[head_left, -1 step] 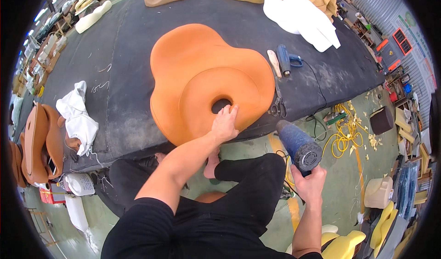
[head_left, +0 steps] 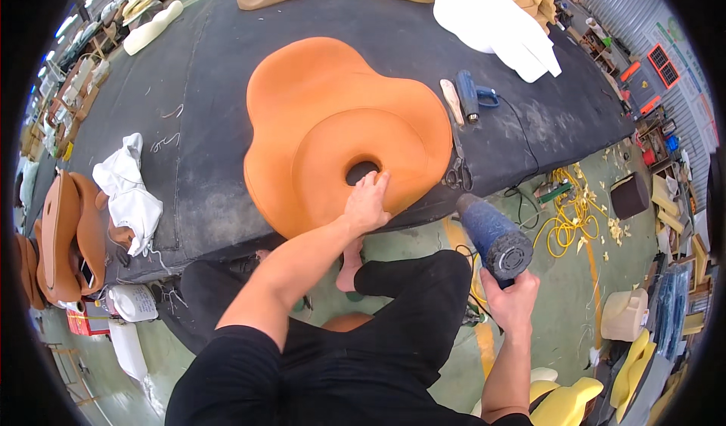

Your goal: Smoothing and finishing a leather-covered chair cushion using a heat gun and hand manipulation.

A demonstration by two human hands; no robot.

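Note:
An orange leather-look cushion (head_left: 325, 146) with lobed sides and a round hole lies on a dark padded table, its lower edge at the table's near edge. My left hand (head_left: 368, 201) rests on it just below the hole, fingers stretched to the rim and thumb to the right, gripping nothing I can see. In my right hand (head_left: 512, 303) is the grip of a worn blue heat gun (head_left: 493, 233). Held off the table's near edge, it has its vented back toward me and its nozzle pointing up and left, near the cushion's right side.
Right of the cushion lie scissors (head_left: 458, 170), a pale-handled tool (head_left: 451, 101) and another blue heat gun (head_left: 467, 97). White foam (head_left: 491, 33) sits beyond. White cloth (head_left: 132, 192) lies left, beside brown covered parts (head_left: 64, 233). Yellow hose (head_left: 566, 218) coils on the floor.
The cushion and my left hand sit very slightly farther left. My right hand and the heat gun have shifted a touch to the right.

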